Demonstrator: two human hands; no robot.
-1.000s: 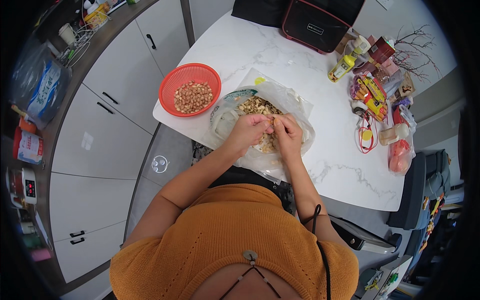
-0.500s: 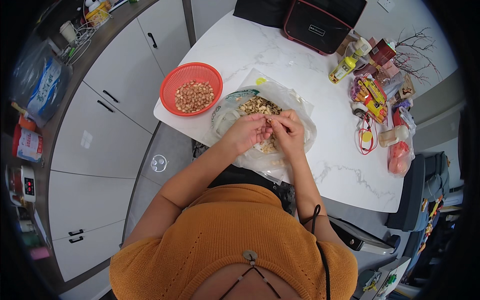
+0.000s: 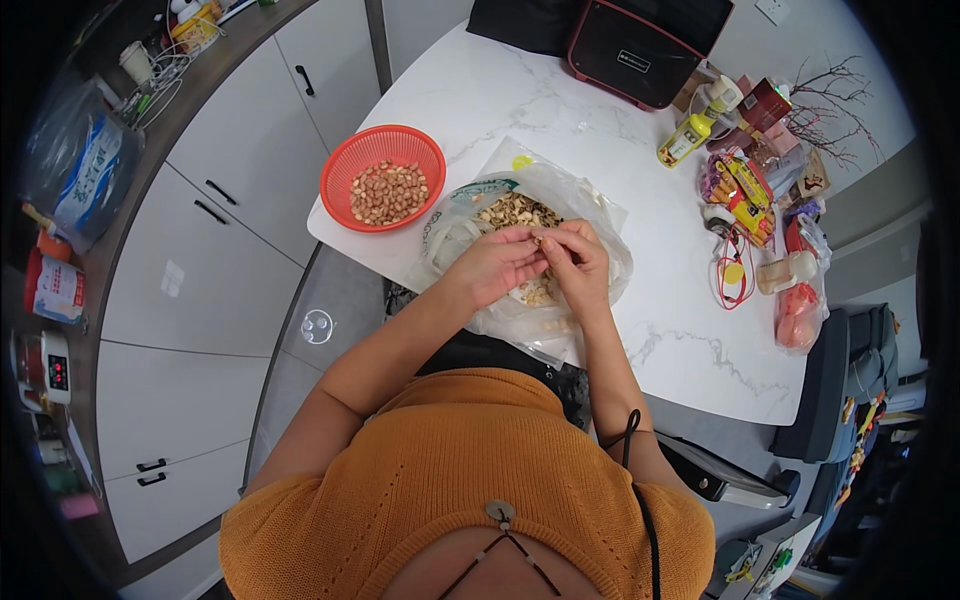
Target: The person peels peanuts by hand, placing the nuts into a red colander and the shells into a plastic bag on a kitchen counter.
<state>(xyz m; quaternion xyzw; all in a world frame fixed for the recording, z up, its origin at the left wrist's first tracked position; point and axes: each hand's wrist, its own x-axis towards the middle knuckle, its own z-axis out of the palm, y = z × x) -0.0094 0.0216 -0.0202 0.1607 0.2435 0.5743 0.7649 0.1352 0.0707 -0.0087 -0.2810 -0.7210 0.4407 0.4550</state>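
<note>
one left hand [image 3: 496, 266] and one right hand [image 3: 582, 268], two in all, with one small brown piece [image 3: 539, 243] at the fingers; one table [image 3: 540, 85], one red basket [image 3: 348, 158], one translucent bag [image 3: 456, 234], one black-and-red appliance [image 3: 645, 45]; five black cabinet handles [image 3: 304, 81]; nuts [image 3: 388, 193] and shells [image 3: 518, 211], both too many to count.

The left hand [image 3: 490, 265] and right hand [image 3: 585, 268] meet, fingers [image 3: 528, 268] curled inward, forearms [image 3: 400, 335] converging from below.
</note>
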